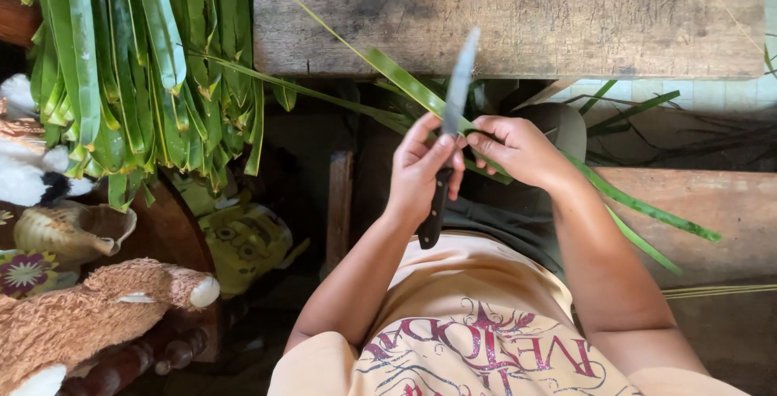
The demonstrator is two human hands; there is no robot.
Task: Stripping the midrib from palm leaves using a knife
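Below a worn wooden tabletop [518, 16], a knife [450, 121] was gripped in the left hand [421, 171], its blade laid against a long green leaf [421, 93] pinched by the right hand [518, 149]. A slip could have driven the blade into the nearby fingers [486, 133].

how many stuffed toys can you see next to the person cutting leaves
2. A brown toy lies at bottom left; a white toy sits at the left edge above it, partly cut off. More may be hidden beyond the frame.
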